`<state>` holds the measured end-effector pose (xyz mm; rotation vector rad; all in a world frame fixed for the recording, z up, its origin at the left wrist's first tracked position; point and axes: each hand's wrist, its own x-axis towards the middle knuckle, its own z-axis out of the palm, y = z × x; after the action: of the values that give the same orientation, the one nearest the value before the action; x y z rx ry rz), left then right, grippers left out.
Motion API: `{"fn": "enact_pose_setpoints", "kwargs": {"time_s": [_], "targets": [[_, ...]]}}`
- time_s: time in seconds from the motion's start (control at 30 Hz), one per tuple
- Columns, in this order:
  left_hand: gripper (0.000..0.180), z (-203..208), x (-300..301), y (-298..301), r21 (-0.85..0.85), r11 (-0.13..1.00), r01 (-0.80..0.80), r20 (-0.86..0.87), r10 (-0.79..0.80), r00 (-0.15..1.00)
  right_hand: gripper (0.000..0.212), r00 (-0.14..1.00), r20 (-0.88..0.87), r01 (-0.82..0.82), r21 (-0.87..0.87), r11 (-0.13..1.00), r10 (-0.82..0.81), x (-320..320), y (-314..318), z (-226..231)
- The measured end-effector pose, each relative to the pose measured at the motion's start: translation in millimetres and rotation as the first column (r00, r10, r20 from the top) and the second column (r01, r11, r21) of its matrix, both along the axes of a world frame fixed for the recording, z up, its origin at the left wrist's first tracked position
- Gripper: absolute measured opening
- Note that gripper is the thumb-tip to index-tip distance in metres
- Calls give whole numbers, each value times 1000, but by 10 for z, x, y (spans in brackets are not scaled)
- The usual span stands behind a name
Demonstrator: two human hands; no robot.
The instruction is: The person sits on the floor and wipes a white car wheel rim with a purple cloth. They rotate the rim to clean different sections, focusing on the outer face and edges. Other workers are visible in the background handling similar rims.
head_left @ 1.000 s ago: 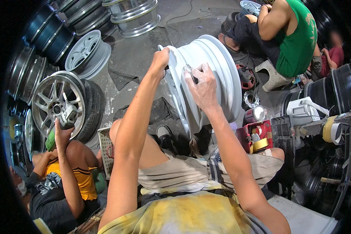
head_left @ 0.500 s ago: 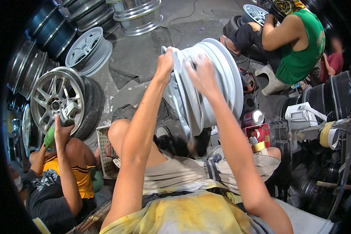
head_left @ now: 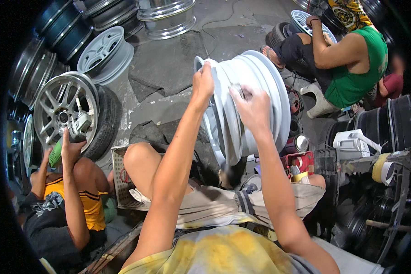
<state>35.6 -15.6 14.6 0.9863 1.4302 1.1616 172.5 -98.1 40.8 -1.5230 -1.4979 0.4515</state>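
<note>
the white wheel rim (head_left: 253, 98) stood on edge in front of the person, its lower part resting down between the knees and its open face turned to the left. the left hand (head_left: 202, 83) was clamped over the top of the near lip, fingers curled over the edge, steadying it. the right hand (head_left: 252, 106) lay on the curved barrel with the fingers closed together on something small and pale, perhaps a scrap of sanding paper, though the blur made it too hard to tell.

compared with a second earlier, the rim sat higher and larger in the view, and the right hand had slid from the near edge further out across the barrel. half a second earlier that hand was already spread flat on the barrel, so it looked to have been moving back and forth over the surface while the left hand kept its grip on the lip. that reads as rubbing work well under way on the outer band, with the rim not yet turned to a fresh section.

to the left, a person in a yellow shirt (head_left: 84, 205) kept an arm raised at a silver spoked wheel (head_left: 61, 114) mounted in a tyre, as before. at upper right a person in a green shirt (head_left: 356, 68) crouched over another wheel. a red can (head_left: 299, 162) stood just beside the rim's foot.
</note>
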Motion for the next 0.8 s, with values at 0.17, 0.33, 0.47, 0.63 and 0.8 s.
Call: {"fn": "enact_pose_setpoints", "kwargs": {"time_s": [0.17, 0.33, 0.47, 0.63, 0.8], "targets": [[62, -179, 83, -206, 112, 993, -18, 15, 17, 1000, 23, 962, 270, -50, 46, 998, 36, -62, 797, -51], [57, -65, 219, -251, 92, 995, 45, 38, -49, 998, 21, 947, 318, -13, -72, 997, 35, 59, 1524, -292], [60, -157, 15, -166, 105, 994, -28, 17, 27, 1000, 25, 995, 60, -80, 62, 995, 76, -13, 84, -16], [61, -57, 162, -328, 105, 994, 17, 59, -24, 998, 25, 997, 38, -80, 190, 978, 74, 116, 418, -201], [59, -233, 200, -29, 132, 991, 21, 14, -23, 1000, 23, 975, 213, -55, -19, 998, 57, 103, 1244, -244]]}}
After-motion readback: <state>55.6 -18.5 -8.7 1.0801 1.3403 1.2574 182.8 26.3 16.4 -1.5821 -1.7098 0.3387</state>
